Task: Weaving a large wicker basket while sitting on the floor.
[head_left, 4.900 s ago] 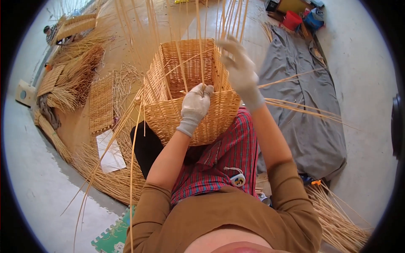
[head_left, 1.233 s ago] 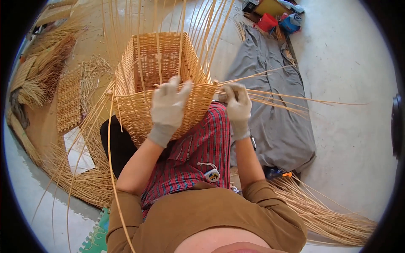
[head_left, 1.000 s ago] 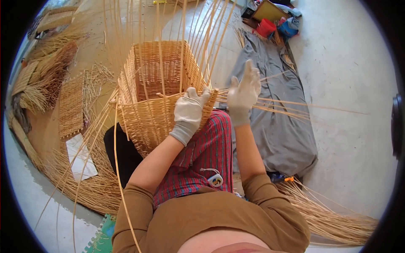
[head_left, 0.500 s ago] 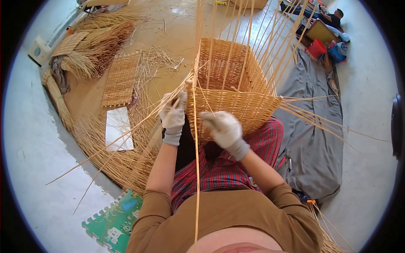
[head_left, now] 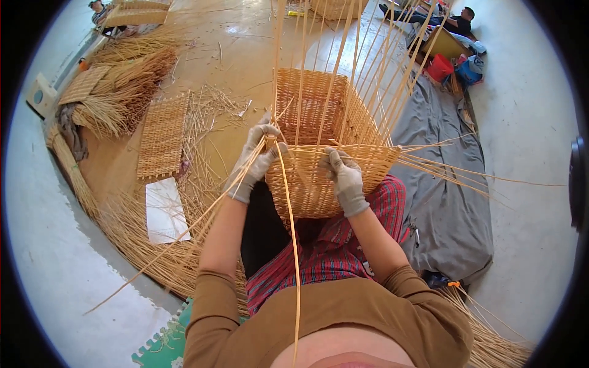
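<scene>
An unfinished wicker basket (head_left: 328,193) rests on my lap with its open top facing up and away. Tall upright rods (head_left: 339,58) rise from its walls. My left hand (head_left: 250,161), in a grey-white work glove, is closed round several loose wicker rods (head_left: 218,205) at the basket's near left corner. One long rod (head_left: 292,245) hangs from that corner down across my front. My right hand (head_left: 345,178), gloved too, pinches a thin wicker rod at the middle of the near rim; the fingers partly hide it. More rods (head_left: 454,170) stick out from the right corner.
Loose rods (head_left: 147,251), a white sheet (head_left: 165,211) and a woven panel (head_left: 161,138) lie on the left. Bundled stalks (head_left: 135,92) are behind them. At right, a grey cloth (head_left: 451,202) stretches toward red (head_left: 440,69) and blue (head_left: 469,72) buckets. A person (head_left: 460,23) reclines far right.
My right hand has risen from in front of the basket wall to the near rim and closed there. My left hand has turned in at the corner. The basket sits slightly lower in view.
</scene>
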